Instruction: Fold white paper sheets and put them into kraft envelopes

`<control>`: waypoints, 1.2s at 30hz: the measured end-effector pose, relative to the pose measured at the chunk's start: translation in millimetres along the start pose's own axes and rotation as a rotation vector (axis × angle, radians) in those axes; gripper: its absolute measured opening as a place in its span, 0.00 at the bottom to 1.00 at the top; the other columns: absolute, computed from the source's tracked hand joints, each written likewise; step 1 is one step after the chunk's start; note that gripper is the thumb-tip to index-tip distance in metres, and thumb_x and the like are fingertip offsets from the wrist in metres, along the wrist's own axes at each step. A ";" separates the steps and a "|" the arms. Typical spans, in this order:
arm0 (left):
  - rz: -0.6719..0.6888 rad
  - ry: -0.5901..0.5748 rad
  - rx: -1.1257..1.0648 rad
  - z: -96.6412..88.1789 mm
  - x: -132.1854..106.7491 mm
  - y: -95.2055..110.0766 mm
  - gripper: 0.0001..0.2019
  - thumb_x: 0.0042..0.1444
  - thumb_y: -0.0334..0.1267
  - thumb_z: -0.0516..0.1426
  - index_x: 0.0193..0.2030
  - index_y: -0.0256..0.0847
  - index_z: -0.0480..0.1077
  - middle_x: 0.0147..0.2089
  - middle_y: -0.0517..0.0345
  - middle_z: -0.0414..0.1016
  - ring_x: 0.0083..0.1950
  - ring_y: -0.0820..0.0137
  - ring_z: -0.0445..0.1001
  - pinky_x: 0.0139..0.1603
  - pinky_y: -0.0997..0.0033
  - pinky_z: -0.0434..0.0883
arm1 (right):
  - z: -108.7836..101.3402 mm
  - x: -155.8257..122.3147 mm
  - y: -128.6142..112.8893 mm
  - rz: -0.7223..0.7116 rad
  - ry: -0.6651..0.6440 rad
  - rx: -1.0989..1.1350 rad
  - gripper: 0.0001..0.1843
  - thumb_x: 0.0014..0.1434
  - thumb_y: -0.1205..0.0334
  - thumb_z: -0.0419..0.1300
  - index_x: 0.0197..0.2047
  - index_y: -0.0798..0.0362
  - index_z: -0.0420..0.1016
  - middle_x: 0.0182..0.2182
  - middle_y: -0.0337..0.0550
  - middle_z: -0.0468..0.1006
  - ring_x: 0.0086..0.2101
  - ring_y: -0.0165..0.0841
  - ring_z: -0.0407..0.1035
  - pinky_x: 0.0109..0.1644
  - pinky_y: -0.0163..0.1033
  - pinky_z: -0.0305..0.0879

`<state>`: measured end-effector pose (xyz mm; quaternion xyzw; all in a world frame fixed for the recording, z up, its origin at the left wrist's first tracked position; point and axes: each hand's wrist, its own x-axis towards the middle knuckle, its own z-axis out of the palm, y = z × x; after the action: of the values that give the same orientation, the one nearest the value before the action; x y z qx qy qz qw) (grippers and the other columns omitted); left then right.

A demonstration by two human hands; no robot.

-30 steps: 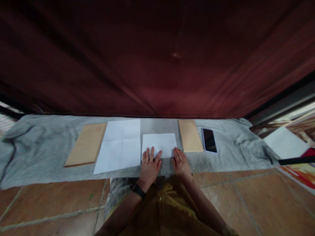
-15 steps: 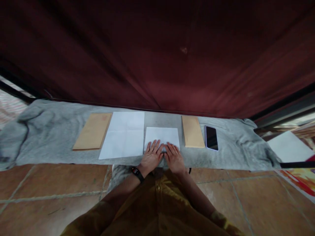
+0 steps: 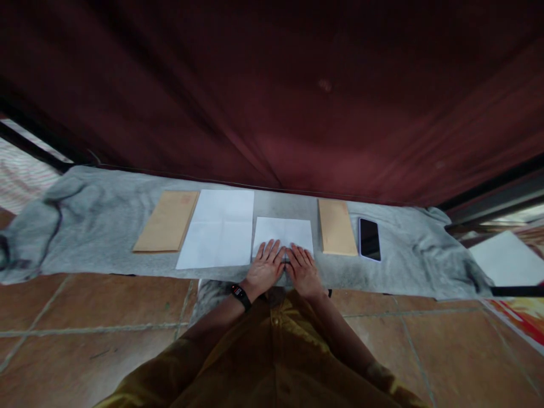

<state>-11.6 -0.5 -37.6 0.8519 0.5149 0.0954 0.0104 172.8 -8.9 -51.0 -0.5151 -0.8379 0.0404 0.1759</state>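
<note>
Head view has the small white paper (image 3: 283, 228) in front of me, flat on the grey cloth (image 3: 408, 249). My left hand (image 3: 264, 272) and right hand (image 3: 304, 275) lie over its near edge, thumbs close together, fingers stretched out and slightly parted, gripping nothing. Just left of that paper is the larger white sheet (image 3: 221, 229); to its right, a brown envelope (image 3: 338, 226), then my phone (image 3: 370, 239). I judge I'm pressing the near edge flat; the next move calls for even pressure outward, without skewing the paper.
</note>
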 end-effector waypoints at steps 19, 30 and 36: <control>-0.061 -0.045 0.018 -9.0 -3.1 -3.2 0.28 0.68 0.44 0.49 0.71 0.34 0.61 0.73 0.38 0.60 0.74 0.53 0.58 0.73 0.45 0.54 | -2.6 15.5 1.2 -0.098 -0.043 0.074 0.25 0.72 0.64 0.48 0.69 0.54 0.65 0.67 0.51 0.66 0.67 0.40 0.59 0.72 0.54 0.55; -0.312 -0.072 0.017 -18.1 27.6 -39.9 0.26 0.69 0.41 0.46 0.70 0.34 0.60 0.73 0.31 0.57 0.72 0.49 0.62 0.67 0.47 0.62 | -2.8 12.2 -0.4 -0.099 0.009 0.088 0.22 0.71 0.64 0.50 0.65 0.53 0.69 0.65 0.51 0.69 0.66 0.41 0.61 0.70 0.54 0.57; -0.317 -0.050 -0.105 -19.6 64.1 -63.4 0.26 0.65 0.37 0.49 0.69 0.33 0.60 0.73 0.35 0.59 0.71 0.53 0.62 0.68 0.52 0.62 | -4.5 13.4 -2.4 -0.071 0.014 0.102 0.21 0.71 0.64 0.51 0.64 0.52 0.71 0.65 0.49 0.70 0.65 0.40 0.62 0.71 0.53 0.57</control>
<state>-41.5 84.0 -16.0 0.7604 0.6367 0.0980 0.0828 166.8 1.2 -42.8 -0.4755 -0.8513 0.0731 0.2093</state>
